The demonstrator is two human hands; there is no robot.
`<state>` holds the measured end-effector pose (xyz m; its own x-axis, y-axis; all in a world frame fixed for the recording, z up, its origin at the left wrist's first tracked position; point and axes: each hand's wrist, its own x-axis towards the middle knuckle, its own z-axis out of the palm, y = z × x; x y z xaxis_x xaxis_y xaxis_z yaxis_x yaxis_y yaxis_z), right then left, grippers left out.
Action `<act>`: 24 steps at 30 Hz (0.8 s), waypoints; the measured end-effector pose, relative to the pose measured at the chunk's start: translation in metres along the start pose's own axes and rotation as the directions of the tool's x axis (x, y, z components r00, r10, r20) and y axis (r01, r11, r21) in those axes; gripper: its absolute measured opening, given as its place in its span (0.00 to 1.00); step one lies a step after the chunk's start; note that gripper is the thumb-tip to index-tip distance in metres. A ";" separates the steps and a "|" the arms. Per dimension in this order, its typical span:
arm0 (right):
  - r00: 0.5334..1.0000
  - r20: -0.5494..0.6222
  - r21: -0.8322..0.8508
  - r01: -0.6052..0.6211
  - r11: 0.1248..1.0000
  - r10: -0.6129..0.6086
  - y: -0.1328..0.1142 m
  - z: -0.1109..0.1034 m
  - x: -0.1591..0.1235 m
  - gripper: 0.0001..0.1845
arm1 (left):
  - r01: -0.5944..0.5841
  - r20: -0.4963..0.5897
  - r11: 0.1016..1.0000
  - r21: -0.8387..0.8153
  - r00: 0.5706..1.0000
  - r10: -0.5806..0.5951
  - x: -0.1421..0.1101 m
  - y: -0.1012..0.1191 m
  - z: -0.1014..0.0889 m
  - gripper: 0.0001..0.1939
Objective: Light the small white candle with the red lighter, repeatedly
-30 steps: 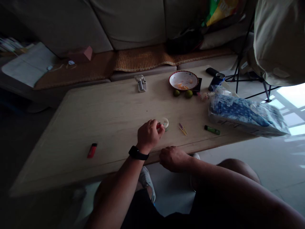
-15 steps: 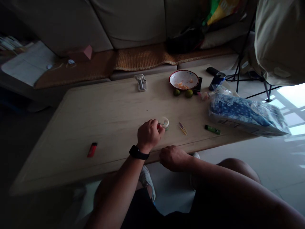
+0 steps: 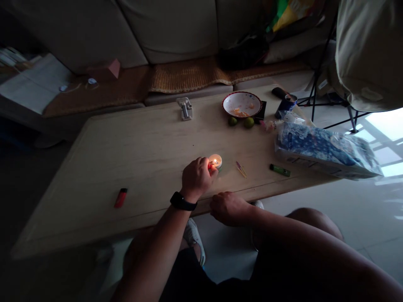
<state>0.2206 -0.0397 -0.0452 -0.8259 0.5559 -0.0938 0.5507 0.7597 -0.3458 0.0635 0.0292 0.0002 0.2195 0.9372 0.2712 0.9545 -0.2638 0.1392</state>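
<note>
My left hand (image 3: 197, 178), with a black watch (image 3: 183, 201) on its wrist, is closed round a red lighter (image 3: 210, 165). Most of the lighter is hidden by the fingers. Its end is at the rim of a small round candle (image 3: 215, 162) in a pale jar, where a bright flame glows. My right hand (image 3: 229, 208) rests at the table's near edge with its fingers curled in. Whatever may be inside it is hidden. To its upper right lie a few thin cotton swabs or sticks (image 3: 241, 169).
On the table (image 3: 141, 155) lie another red lighter (image 3: 120, 198), a green lighter (image 3: 280, 170), a metallic stand (image 3: 184, 110) and two green fruits (image 3: 248, 122). Behind these are a bowl (image 3: 242, 104) with orange pieces and a blue can (image 3: 287, 105). A plastic-wrapped blue pack (image 3: 324, 149) overhangs the right edge.
A flame has appeared at the candle, lighting its inside and my left fingertips. Both hands have stayed almost where they were; the view has shifted slightly.
</note>
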 end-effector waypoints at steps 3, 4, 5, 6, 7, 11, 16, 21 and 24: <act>1.000 0.010 0.004 -0.015 1.000 0.014 -0.001 -0.002 0.000 0.15 | -0.002 -0.003 1.000 -0.004 1.000 0.002 -0.001 -0.001 0.000 0.08; 1.000 0.015 0.005 -0.020 1.000 0.020 -0.001 -0.003 0.000 0.16 | -0.002 -0.006 1.000 -0.002 1.000 0.002 -0.002 -0.002 -0.001 0.08; 1.000 0.019 0.006 -0.023 1.000 0.023 -0.001 -0.003 0.000 0.15 | -0.002 -0.009 1.000 0.000 1.000 0.002 -0.002 -0.003 -0.002 0.09; 0.999 0.022 0.006 -0.025 1.000 0.025 -0.001 -0.004 0.000 0.15 | -0.004 -0.013 1.000 0.002 1.000 0.004 -0.003 -0.004 -0.003 0.10; 0.999 0.024 0.005 -0.024 1.000 0.024 -0.002 -0.004 0.000 0.15 | -0.006 -0.017 1.000 0.004 1.000 0.006 -0.003 -0.006 -0.005 0.11; 1.000 0.023 0.001 -0.012 1.000 0.012 -0.001 -0.005 0.000 0.15 | -0.024 -0.017 1.000 -0.002 1.000 0.024 -0.006 -0.011 -0.011 0.14; 1.000 0.020 0.009 -0.012 1.000 0.012 0.000 -0.003 0.000 0.15 | -0.021 -0.013 1.000 -0.006 1.000 0.021 -0.007 -0.014 -0.011 0.13; 1.000 0.016 0.006 -0.027 1.000 0.027 0.000 -0.002 0.001 0.14 | 0.000 -0.014 1.000 0.007 1.000 0.000 -0.005 -0.008 -0.006 0.10; 1.000 0.013 0.004 -0.019 1.000 0.019 0.000 -0.001 0.000 0.16 | 0.017 -0.008 1.000 0.012 1.000 -0.017 -0.002 -0.002 -0.005 0.09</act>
<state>0.2205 -0.0392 -0.0439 -0.8170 0.5657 -0.1121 0.5655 0.7478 -0.3478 0.0602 0.0268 0.0038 0.2013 0.9398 0.2762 0.9605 -0.2448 0.1327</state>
